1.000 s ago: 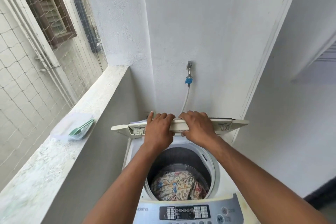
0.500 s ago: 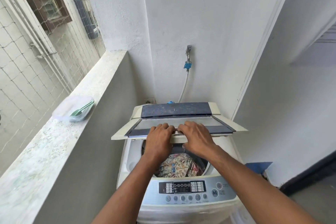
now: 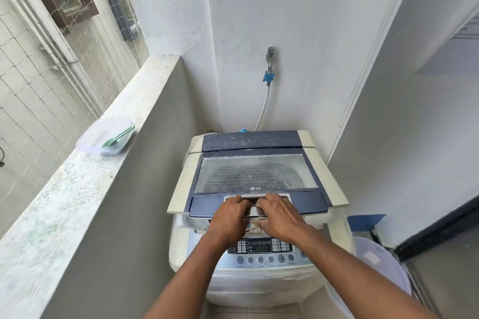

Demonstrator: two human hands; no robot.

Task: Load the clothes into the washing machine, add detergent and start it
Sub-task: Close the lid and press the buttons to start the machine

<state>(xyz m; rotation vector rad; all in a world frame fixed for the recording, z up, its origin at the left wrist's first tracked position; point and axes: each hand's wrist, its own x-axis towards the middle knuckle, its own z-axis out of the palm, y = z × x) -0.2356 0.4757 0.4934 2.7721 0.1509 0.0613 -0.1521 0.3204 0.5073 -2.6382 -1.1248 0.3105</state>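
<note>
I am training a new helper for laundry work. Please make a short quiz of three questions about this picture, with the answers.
1. True or false: the lid of the washing machine is fully shut.
2. Where does the green scoop lie? A) on the control panel B) in the clear container on the ledge C) on the floor
3. What do the left hand and the right hand hold?

Key:
1. False: a gap remains at the front edge, and patterned clothes show through it.
2. B.
3. The front handle of the lid, both hands side by side.
</note>
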